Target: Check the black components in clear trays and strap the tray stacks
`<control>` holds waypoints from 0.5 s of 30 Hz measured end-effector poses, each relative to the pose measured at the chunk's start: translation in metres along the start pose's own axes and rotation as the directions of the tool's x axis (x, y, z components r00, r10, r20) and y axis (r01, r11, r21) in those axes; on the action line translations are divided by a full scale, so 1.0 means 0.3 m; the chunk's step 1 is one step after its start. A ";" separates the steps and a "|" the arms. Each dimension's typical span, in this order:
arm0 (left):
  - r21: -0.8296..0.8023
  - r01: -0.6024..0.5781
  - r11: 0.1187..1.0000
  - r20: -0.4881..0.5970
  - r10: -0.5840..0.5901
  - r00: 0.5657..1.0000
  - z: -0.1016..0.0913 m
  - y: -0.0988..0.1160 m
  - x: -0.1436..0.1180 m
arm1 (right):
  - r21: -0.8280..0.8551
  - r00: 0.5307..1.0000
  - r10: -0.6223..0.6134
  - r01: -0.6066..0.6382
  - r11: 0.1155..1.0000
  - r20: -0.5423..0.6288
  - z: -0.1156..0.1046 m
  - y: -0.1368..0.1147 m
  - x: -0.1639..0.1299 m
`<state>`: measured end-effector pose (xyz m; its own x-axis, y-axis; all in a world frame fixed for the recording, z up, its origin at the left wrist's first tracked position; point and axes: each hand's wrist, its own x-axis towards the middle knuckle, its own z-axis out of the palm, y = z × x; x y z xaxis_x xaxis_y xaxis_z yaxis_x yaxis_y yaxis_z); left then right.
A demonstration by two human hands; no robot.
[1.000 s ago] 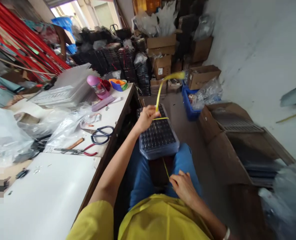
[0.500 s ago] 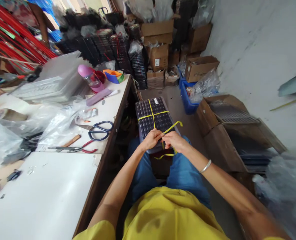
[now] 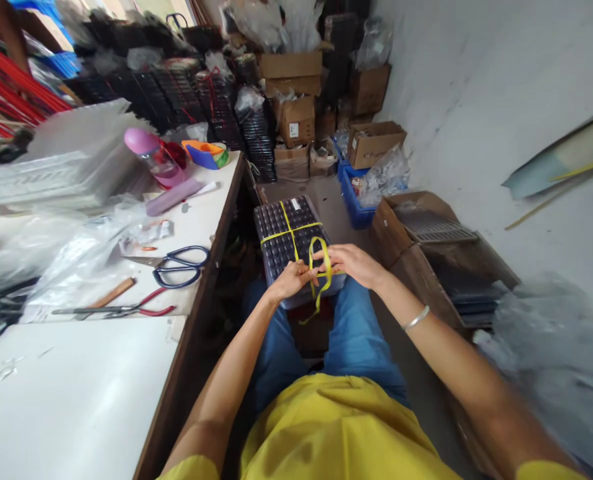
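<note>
The yellow strap [image 3: 329, 269] had just formed a loop around the fingers of the loosely open right hand [image 3: 358, 265], the left hand [image 3: 289, 280] pinching it above the black gridded pack [image 3: 275, 250] on the knees [image 3: 357, 328], the tie seemingly slack.

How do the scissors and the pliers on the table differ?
The scissors have wide, dark blue loop handles; the pliers have slim red ones. The scissors lie farther forward, while the pliers lie farther back, beside a wooden handle. Both rest on the white table, tips toward the left.
</note>
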<state>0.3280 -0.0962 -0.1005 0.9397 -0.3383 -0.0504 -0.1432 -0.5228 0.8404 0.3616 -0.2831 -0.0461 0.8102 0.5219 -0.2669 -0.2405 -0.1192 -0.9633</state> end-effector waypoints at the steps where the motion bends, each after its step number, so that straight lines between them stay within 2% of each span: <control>1: -0.016 0.001 1.000 0.007 -0.001 1.000 -0.004 0.002 -0.001 | -0.025 0.998 -0.011 0.009 1.000 -0.064 0.006 0.043 -0.019; 3: -0.045 0.003 0.999 0.024 -0.002 1.000 -0.012 0.009 0.002 | -0.074 0.988 -0.014 0.003 0.997 -0.152 0.034 0.136 -0.053; 6: -0.076 0.033 0.997 0.042 -0.030 0.999 -0.019 0.028 0.021 | -0.112 0.987 0.010 -0.028 0.993 -0.160 0.114 0.257 -0.072; 8: -0.066 0.064 0.996 0.046 -0.061 0.997 -0.021 0.039 0.042 | -0.124 0.986 0.006 -0.027 0.992 -0.165 0.177 0.304 -0.058; 10: -0.021 0.088 0.996 0.031 -0.088 0.996 -0.021 0.047 0.062 | -0.148 0.984 -0.027 0.000 0.989 -0.177 0.222 0.318 -0.037; 12: 0.052 0.103 0.993 -0.010 -0.103 0.995 -0.019 0.053 0.074 | -0.193 0.980 -0.083 0.047 0.980 -0.180 0.237 0.305 -0.029; 15: 0.173 0.094 0.980 -0.099 -0.077 0.992 -0.002 0.065 0.065 | -0.261 0.968 -0.195 0.150 0.954 -0.157 0.191 0.258 -0.067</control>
<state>0.3435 -0.1125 -0.0848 0.9742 -0.2174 -0.0612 -0.1061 -0.6796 0.7258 0.2961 -0.2544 -0.1137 0.9151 0.3963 -0.0750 0.0315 -0.2557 -0.9662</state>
